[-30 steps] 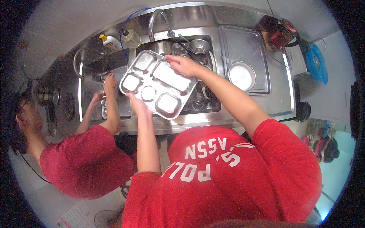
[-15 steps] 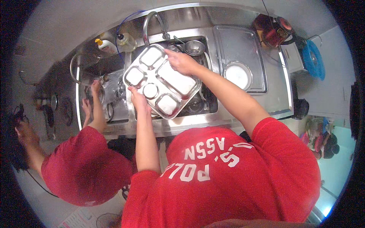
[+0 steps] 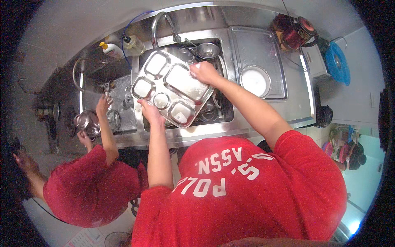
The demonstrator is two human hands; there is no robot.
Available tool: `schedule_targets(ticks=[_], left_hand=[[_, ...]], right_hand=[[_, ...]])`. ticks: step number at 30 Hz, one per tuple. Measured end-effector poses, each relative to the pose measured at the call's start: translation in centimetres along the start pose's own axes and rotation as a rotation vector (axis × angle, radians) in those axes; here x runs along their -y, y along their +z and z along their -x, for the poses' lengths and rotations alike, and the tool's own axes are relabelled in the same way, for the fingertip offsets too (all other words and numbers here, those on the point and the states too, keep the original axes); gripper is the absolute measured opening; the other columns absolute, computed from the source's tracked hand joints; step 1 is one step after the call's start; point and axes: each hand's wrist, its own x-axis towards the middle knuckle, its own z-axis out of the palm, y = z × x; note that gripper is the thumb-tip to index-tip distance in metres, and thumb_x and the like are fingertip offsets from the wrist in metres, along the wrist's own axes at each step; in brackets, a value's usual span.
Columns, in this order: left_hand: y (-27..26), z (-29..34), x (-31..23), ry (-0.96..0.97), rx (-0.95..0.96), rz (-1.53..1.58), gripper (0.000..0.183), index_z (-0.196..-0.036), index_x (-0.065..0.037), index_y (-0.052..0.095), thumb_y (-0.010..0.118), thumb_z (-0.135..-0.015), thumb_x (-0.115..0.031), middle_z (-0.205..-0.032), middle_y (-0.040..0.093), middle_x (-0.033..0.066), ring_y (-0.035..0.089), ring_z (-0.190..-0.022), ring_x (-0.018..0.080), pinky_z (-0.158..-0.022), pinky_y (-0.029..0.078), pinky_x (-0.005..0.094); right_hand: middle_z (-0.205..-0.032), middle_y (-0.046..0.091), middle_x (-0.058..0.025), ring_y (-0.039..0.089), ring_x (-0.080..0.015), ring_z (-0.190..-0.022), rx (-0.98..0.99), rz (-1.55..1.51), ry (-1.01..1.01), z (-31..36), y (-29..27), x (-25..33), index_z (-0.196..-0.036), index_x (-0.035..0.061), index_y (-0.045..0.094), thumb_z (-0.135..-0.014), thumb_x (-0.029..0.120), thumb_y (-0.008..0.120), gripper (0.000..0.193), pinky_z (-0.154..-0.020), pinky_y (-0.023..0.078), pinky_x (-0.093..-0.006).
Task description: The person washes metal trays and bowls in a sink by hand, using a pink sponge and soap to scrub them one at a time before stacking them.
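Observation:
A shiny steel compartment tray [image 3: 163, 84] is held tilted over the right-hand sink basin. My left hand [image 3: 152, 114] grips its lower left edge, thumb on the upper face. Across the large compartment lies my right hand [image 3: 204, 74], its fingers curled and pressed to the surface, with whitish suds on them. Whatever those fingers hold, if anything, is hidden. Beneath the tray, the sink basin [image 3: 228, 117] contains metal ware, including a small steel bowl with a handle [image 3: 207, 51] behind the tray.
An arched faucet [image 3: 154, 31] rises behind the tray. Right of the basin, a bowl of white foam [image 3: 255, 81] stands on a large metal tray [image 3: 257, 39]. A co-worker in a dark red shirt [image 3: 92, 185] handles a steel dish [image 3: 87, 123] by the left basin. Two bottles [image 3: 133, 46] stand behind.
My right hand has slid from the tray's far edge toward its middle right, its fingers now more curled. The tray has turned slightly. At left, the co-worker has lifted a steel dish.

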Motion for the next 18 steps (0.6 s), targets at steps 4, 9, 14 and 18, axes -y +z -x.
schedule_targets(ticks=[4, 9, 14, 18], left_hand=[[0.3, 0.0, -0.2, -0.054, -0.044, 0.018, 0.069, -0.133, 0.002, 0.048, 0.022, -0.103, -0.054, -0.129, 0.056, 0.0155, 0.059, -0.115, 0.0274, -0.097, 0.049, 0.0396], [-1.2, -2.5, 2.2, -0.069, 0.002, 0.067, 0.071, -0.135, 0.001, 0.047, 0.023, -0.102, -0.058, -0.132, 0.054, 0.015, 0.056, -0.118, 0.0266, -0.101, 0.046, 0.0425], [-6.3, -7.6, 1.4, -0.23, 0.407, -0.053, 0.058, -0.126, -0.003, 0.052, 0.042, -0.099, -0.054, -0.115, 0.064, 0.0116, 0.064, -0.101, 0.0239, -0.086, 0.053, 0.0401], [-2.1, -4.9, -2.4, -0.171, 0.667, -0.612, 0.036, -0.116, -0.004, 0.06, 0.057, -0.096, -0.034, -0.097, 0.07, 0.006, 0.069, -0.08, 0.0172, -0.067, 0.056, 0.0301]], right_hand=[[-0.095, 0.069, -0.0201, 0.067, -0.034, -0.081, -0.015, -0.495, 0.257, 1.8, -0.4, 0.5, -0.108, 0.0027, 0.066, -0.09, 0.04, 0.058, 0.042, -0.074, 0.052, -0.0436], [-0.095, 0.071, -0.0152, 0.066, -0.0217, -0.085, -0.104, -0.51, 0.187, 1.3, -3.1, 0.2, -0.107, 0.0025, 0.069, -0.085, 0.044, 0.068, 0.047, -0.08, 0.051, -0.0351], [-0.085, 0.071, -0.0129, 0.064, -0.0207, -0.077, 0.155, -0.366, 0.016, -2.9, -7.6, -1.1, -0.099, 0.0028, 0.069, -0.082, 0.048, 0.069, 0.049, -0.073, 0.05, -0.0362], [-0.086, 0.071, -0.0146, 0.066, -0.0272, -0.077, 0.326, -0.142, -0.204, -5.0, -9.3, -0.7, -0.096, 0.0033, 0.07, -0.081, 0.047, 0.069, 0.046, -0.074, 0.051, -0.0393]])
